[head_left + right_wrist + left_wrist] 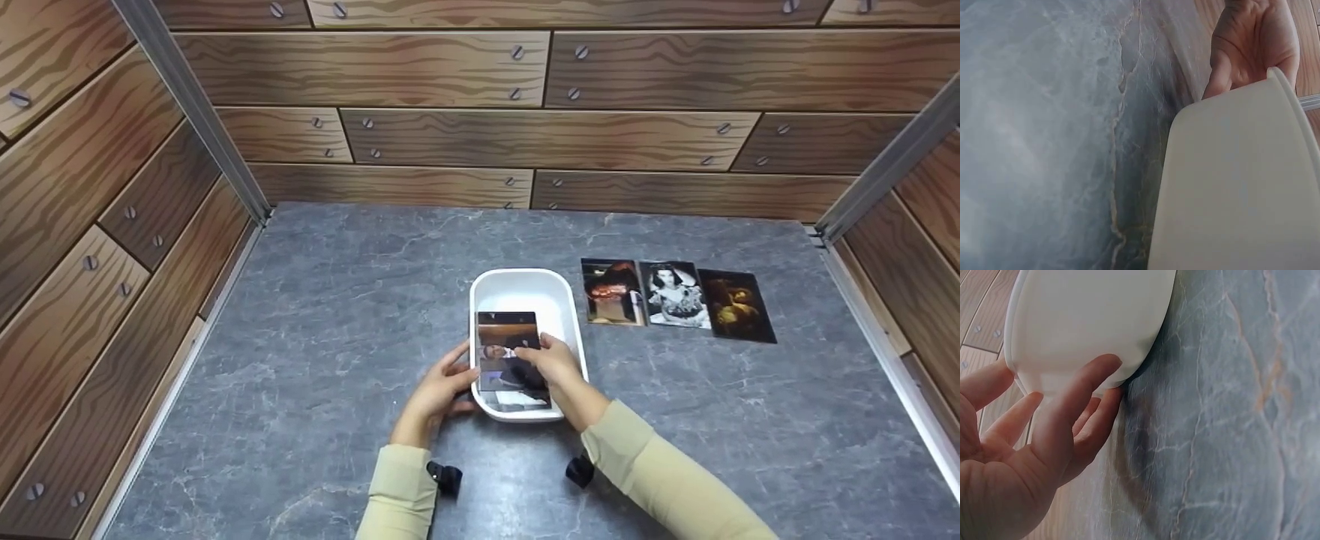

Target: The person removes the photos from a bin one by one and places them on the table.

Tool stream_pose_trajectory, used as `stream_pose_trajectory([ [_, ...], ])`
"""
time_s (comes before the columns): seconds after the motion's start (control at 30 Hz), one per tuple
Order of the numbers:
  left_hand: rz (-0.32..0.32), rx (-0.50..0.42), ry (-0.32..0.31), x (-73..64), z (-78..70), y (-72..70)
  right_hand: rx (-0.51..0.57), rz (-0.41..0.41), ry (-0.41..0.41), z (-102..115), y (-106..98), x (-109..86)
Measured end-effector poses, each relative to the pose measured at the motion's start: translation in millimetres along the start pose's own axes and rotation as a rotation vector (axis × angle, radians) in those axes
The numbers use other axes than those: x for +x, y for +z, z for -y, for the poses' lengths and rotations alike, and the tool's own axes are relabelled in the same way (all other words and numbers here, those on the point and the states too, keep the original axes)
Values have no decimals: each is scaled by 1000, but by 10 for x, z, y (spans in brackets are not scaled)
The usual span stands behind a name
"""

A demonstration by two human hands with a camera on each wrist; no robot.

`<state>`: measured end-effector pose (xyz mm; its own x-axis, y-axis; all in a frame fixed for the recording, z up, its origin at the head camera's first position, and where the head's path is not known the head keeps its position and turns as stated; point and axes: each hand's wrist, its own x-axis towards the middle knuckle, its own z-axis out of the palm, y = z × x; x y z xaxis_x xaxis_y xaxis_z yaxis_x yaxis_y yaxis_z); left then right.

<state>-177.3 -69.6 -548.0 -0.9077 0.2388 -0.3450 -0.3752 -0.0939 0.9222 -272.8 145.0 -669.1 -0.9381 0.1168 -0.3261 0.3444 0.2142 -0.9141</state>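
Well, the photo [506, 330] lies between spread left hand [437, 388] and right hand [560, 365] pinching it.

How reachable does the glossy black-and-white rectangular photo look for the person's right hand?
Probably yes: the black-and-white photo lies uncovered on the grey marbled table, though the right hand, busy in the white plastic tub, would first need freeing.

The left arm [397, 491] rises from the bottom edge, left of centre, and the right arm [675, 480] slants up-left from the lower right; both wear pale sleeves. The left hand [435, 394], near the centre, has fingers [1078, 391] spread and slightly bent. The right hand [561, 367] points up-left from a bare wrist, thumb and fingers in a pinch.
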Motion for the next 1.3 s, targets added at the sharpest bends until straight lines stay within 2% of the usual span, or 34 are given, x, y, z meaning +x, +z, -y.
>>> stream_pose_trajectory([
  [0.07, 0, 2, 0, -1, -4, -3, -23, 11, -8, -118, 17, 149],
  [0.13, 8, 0, 5, 3, -4, -4, -37, 17, 7, -42, 10, 102],
  [0.17, 9, 0, 3, 5, -3, -4, -45, -12, -16, -5, 9, 57],
  [0.3, 14, 2, 8, -5, -5, -3, -10, -8, 9, 559, -47, -503],
  [0.37, 12, 2, 8, -9, -5, -2, -6, -26, 12, 779, -56, -723],
  [0.4, 13, 2, 8, -8, -2, -2, -11, -21, 38, 898, -67, -831],
  [0.5, 14, 0, 8, -4, 4, 0, -24, -21, 48, 1027, -90, -961],
  [0.73, 28, -17, 4, 11, 11, 1, -16, 0, 64, 1028, -107, -970],
  [1.03, 34, -16, 15, 4, 4, -7, 44, -31, -47, 1004, -128, -1055],
  [1.13, 29, -9, 21, 5, 4, -11, 38, -18, -65, 993, -144, -1074],
  [1.3, 23, -20, 21, 9, 7, -12, 96, -20, -87, 997, -153, -1052],
])
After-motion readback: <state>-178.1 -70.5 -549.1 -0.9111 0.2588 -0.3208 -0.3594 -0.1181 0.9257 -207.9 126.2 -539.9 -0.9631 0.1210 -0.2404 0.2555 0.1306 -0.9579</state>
